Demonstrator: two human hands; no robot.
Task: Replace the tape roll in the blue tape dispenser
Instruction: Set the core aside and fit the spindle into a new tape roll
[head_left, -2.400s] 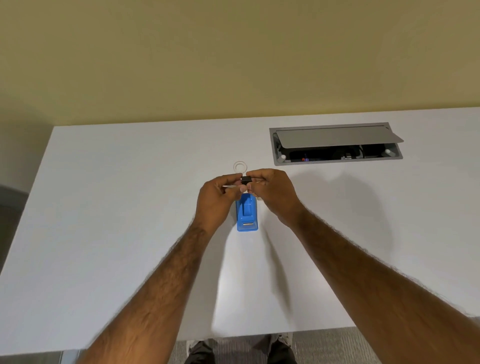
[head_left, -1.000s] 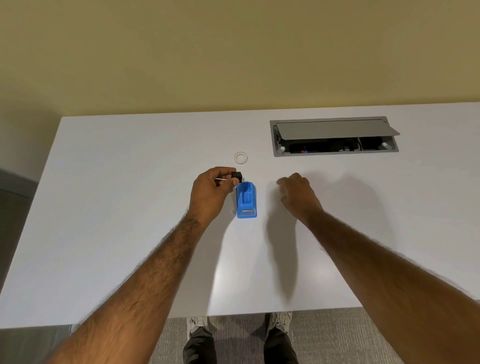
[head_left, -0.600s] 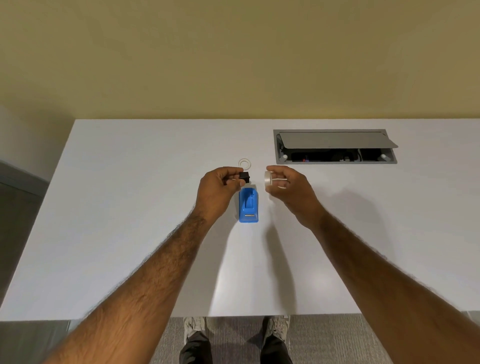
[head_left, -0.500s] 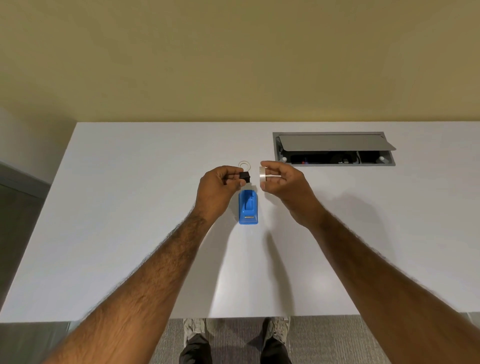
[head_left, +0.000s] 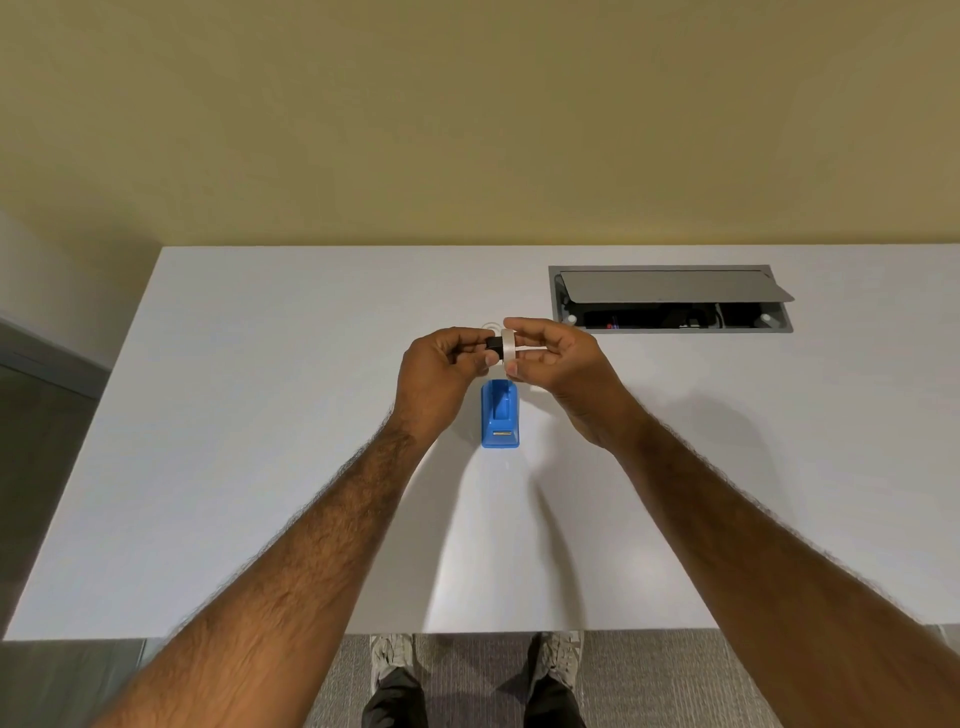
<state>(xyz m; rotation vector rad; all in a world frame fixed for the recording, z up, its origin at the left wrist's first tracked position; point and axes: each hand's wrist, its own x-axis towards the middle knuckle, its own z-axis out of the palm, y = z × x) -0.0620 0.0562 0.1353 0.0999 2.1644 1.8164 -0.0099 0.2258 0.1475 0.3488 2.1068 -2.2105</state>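
Tape roll (head_left: 508, 346) pinched by right hand (head_left: 561, 371) fingers (head_left: 527, 327), touching black core (head_left: 493, 343) pinched by left hand (head_left: 439, 376) fingers (head_left: 467, 336).

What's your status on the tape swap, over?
Left hand pinches black spindle; right hand holds tape roll against it. Blue dispenser on table, no roll in it. Nothing blocking the dispenser.

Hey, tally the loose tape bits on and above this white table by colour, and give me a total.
Blue: 1, blue plastic tape dispenser
Black: 1, small black plastic hub
Whitish: 2, translucent tape roll, empty clear ring
Total: 4
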